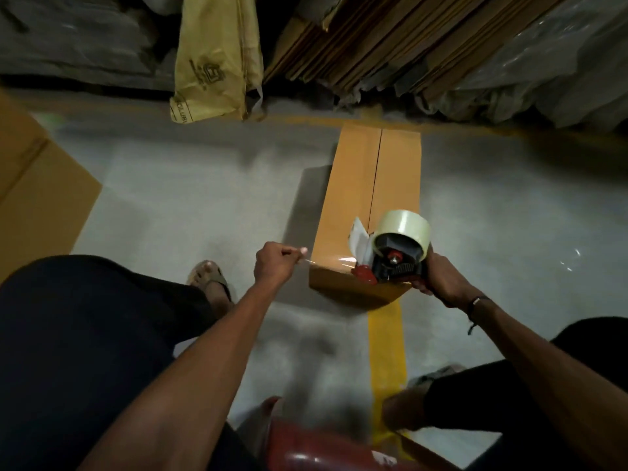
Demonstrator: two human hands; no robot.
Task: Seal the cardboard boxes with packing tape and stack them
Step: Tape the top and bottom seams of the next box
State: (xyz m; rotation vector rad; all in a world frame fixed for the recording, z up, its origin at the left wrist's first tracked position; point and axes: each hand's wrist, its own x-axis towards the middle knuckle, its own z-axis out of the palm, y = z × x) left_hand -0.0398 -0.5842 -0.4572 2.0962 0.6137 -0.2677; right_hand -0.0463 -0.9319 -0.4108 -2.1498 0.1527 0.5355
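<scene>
Two hands at work over grey concrete floor [190,185], which fills most of the frame. Stack of flattened cardboard sheets [373,39] leans across the upper middle and upper right; yellow printed bag [217,59] hangs beside it, upper centre. Large cardboard box [37,195] cut off at the left edge. Long narrow cardboard box [370,198] lies on the floor at centre right, flaps closed, centre seam running away from the viewer; its near end sits on a yellow floor line [387,348]. Tape dispenser [397,256], black and red with a clear tape roll [406,226], rests at the box's near end. Right hand [441,277] fingers clenched round the dispenser handle. Left hand [275,266], left of the box, fingers pinching the end of a clear tape strip [326,263] stretched from the dispenser across the box's near end.
</scene>
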